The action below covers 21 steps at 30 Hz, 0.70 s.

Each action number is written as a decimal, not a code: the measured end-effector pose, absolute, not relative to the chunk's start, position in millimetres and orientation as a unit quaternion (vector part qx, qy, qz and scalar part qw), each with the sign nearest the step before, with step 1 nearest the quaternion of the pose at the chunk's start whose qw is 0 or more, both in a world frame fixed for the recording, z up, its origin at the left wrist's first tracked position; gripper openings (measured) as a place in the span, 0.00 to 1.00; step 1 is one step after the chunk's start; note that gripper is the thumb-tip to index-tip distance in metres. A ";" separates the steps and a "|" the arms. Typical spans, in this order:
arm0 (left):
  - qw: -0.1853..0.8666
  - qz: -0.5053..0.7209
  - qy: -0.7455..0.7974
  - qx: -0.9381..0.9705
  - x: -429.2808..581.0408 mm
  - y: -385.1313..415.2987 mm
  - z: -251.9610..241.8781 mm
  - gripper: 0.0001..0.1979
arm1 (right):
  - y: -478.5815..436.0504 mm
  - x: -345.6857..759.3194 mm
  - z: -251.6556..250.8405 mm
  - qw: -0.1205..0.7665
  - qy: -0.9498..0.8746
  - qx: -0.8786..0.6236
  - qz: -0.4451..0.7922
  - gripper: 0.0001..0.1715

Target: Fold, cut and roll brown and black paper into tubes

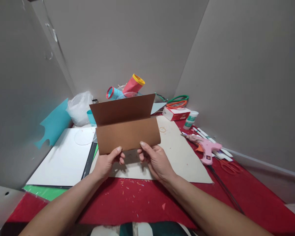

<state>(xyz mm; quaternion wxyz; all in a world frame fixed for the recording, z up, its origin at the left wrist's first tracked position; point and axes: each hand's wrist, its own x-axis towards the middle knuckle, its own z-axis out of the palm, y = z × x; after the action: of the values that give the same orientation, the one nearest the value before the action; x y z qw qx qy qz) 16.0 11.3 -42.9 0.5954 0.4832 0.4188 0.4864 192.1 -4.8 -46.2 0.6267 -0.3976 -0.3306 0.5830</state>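
Observation:
A sheet of brown card [127, 134] is held up in front of me, bent lengthwise so that its far part stands up behind the near part. My left hand [110, 162] pinches its lower edge left of the middle, thumb on top. Along the same edge, further right, my right hand [156, 160] grips it between thumb and fingers. Both hands are above a cream-coloured board [186, 160] that lies on the red tablecloth [137, 203]. The card hides part of the board behind it.
On the right lie a pink glue gun [208, 150], red scissors [229, 166], several markers and stacked tubs [191, 119]. White paper [64, 157] and a blue sheet [55, 126] are at left. Behind are a plastic bag [80, 108], paper tubes [134, 84] and a red-white box [176, 113].

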 end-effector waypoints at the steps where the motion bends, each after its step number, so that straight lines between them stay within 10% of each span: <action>1: 0.590 0.492 0.421 0.482 14.4 12.7 -42.5 0.15 | -4.1 193.9 -44.8 0.647 -0.322 -0.393 0.568 0.20; 6: 0.580 0.521 0.426 0.460 6.1 21.1 -39.9 0.15 | -1.7 205.9 -34.4 0.693 -0.352 -0.396 0.489 0.35; 11: 0.598 0.516 0.412 0.455 3.3 23.2 -38.2 0.14 | 1.1 210.7 -36.3 0.645 -0.417 -0.428 0.476 0.16; 21: 0.556 0.585 0.369 0.460 -8.4 35.1 -25.8 0.33 | 14.9 227.9 -39.3 0.652 -0.409 -0.441 0.461 0.18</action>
<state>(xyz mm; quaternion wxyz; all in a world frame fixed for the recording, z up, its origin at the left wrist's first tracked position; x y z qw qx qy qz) -8.4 35.1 -25.8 0.5563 0.4604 0.3691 0.5851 227.9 14.9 -39.3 0.6518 -0.4412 -0.4095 0.4614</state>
